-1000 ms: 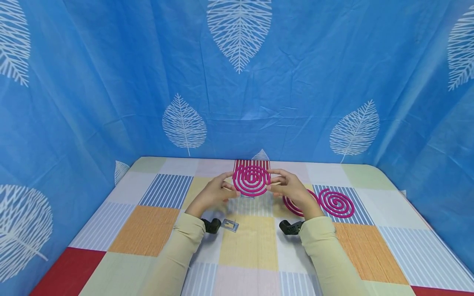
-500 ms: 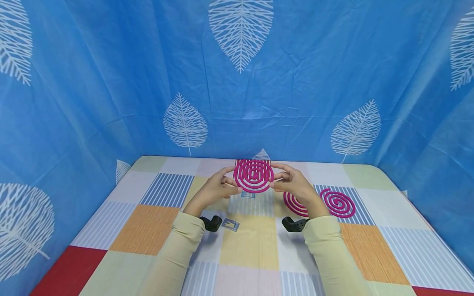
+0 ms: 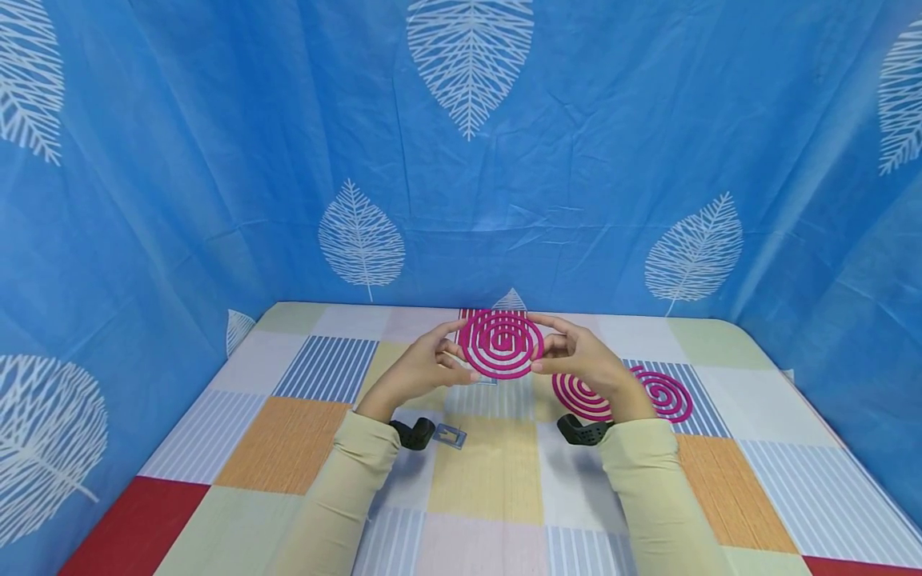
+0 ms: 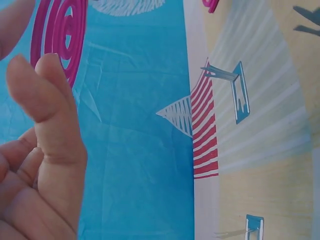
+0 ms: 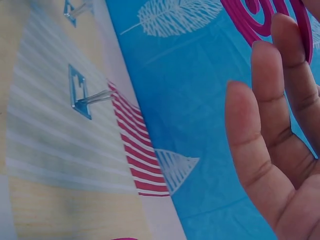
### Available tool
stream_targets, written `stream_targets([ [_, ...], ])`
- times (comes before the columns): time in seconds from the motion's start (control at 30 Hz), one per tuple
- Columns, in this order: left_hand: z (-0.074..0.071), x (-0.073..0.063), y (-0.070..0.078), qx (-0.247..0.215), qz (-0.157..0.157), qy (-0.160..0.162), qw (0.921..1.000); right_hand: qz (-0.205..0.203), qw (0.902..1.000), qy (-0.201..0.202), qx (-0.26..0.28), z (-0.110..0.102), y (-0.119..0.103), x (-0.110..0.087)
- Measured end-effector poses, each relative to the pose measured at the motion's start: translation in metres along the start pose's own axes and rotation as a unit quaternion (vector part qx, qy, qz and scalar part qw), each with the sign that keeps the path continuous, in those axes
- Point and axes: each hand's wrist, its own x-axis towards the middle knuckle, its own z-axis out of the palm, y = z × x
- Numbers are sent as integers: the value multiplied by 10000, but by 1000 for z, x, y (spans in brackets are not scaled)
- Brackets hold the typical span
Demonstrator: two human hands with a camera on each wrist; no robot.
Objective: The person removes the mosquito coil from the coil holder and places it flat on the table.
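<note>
A magenta mosquito coil (image 3: 502, 374) is held up between both hands over the far part of the table, its flat face toward me. My left hand (image 3: 419, 370) pinches its left edge, and in the left wrist view fingertips overlap the coil (image 4: 37, 35). At the opposite edge my right hand (image 3: 587, 364) grips it with thumb and fingers. The right wrist view catches the coil (image 5: 240, 22) at the top, beside the fingers. Below the held coil, a small metal coil stand (image 5: 79, 92) with a raised prong sits on the cloth.
A second metal stand (image 3: 450, 436) lies nearer, beside the left wrist. Two more coils rest at the right: one coil (image 3: 576, 400) partly behind the right hand, another coil (image 3: 673, 394) beyond the forearm. A blue leaf-print curtain (image 3: 555, 200) encloses the patchwork-covered table (image 3: 483, 472).
The coil has shifted slightly right and up in the head view and looks larger and rounder. The right hand has moved right with it; the left hand has moved little.
</note>
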Motion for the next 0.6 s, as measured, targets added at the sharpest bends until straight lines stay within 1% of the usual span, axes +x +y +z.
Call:
stream_targets([
  [0.2,3,-3,6,1,240,54,9997,32,10000,-41,-39,-1,-9,-5],
  [0.3,4,-5,8,-7,340,70,9994,40,9999,-128,56,-2,-12,-7],
  [0.47,8,-6,12,55,435,134,9989,82,9997,-196,149,-4,-17,-10],
  [0.6,9,-7,13,82,499,179,9986,-20,9996,-253,100,-5,-18,-12],
])
